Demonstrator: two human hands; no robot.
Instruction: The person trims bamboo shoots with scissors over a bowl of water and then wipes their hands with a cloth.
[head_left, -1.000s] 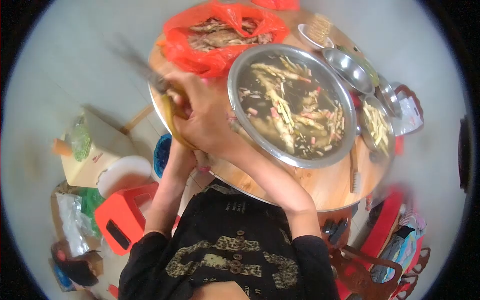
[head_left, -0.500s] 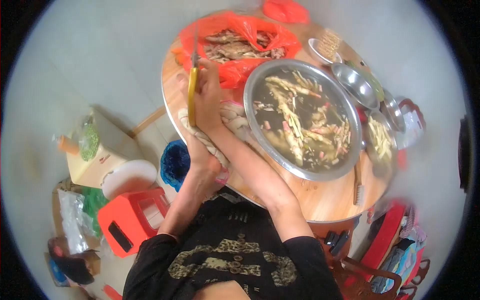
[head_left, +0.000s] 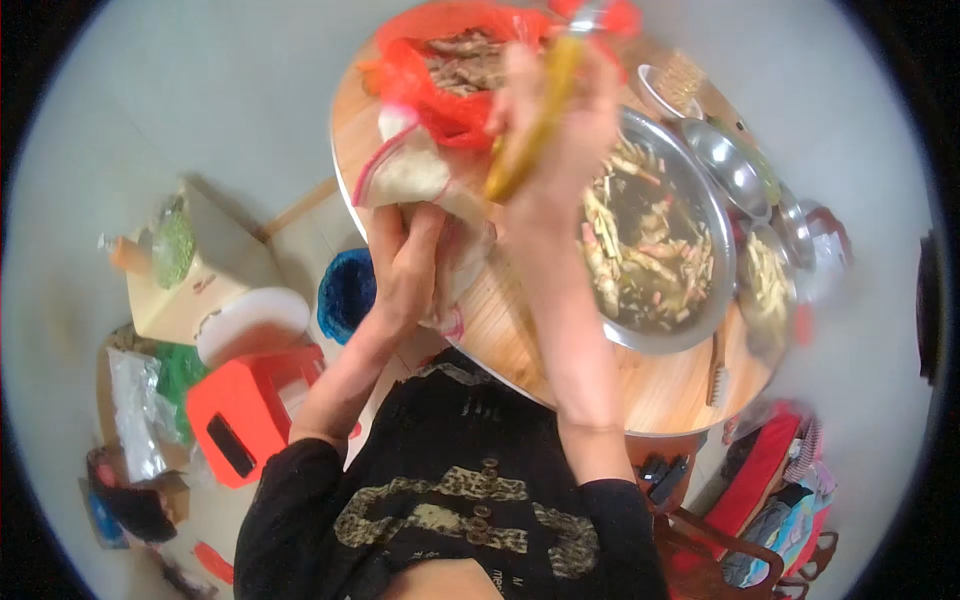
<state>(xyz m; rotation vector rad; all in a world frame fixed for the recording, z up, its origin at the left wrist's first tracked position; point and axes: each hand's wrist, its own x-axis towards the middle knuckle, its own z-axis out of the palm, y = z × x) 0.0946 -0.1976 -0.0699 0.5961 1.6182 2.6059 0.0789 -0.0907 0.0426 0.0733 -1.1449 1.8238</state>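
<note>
My left hand [head_left: 405, 270] is closed on a pale cloth with a pink edge [head_left: 410, 172], at the left side of the round wooden table. My right hand [head_left: 565, 130], blurred by motion, grips yellow-handled scissors [head_left: 545, 120] over the table, between a red plastic bag [head_left: 425, 85] and a large steel basin [head_left: 720, 250]. The bag holds brownish pieces. In the basin, pale ginger-like roots [head_left: 650, 255] lie in water with small cut bits. The forearm and right hand hide the basin's left part.
Steel bowls [head_left: 728, 160], a dish of cut pale strips [head_left: 768, 275] and a brush [head_left: 717, 375] stand on the table's right side. Left of the table are a blue-lined bin [head_left: 345, 297], a red box [head_left: 240, 415] and a pale box [head_left: 205, 285].
My right hand has moved right with the scissors, away from my left hand. The cloth now spreads upward over my left hand. The camera view has shifted slightly.
</note>
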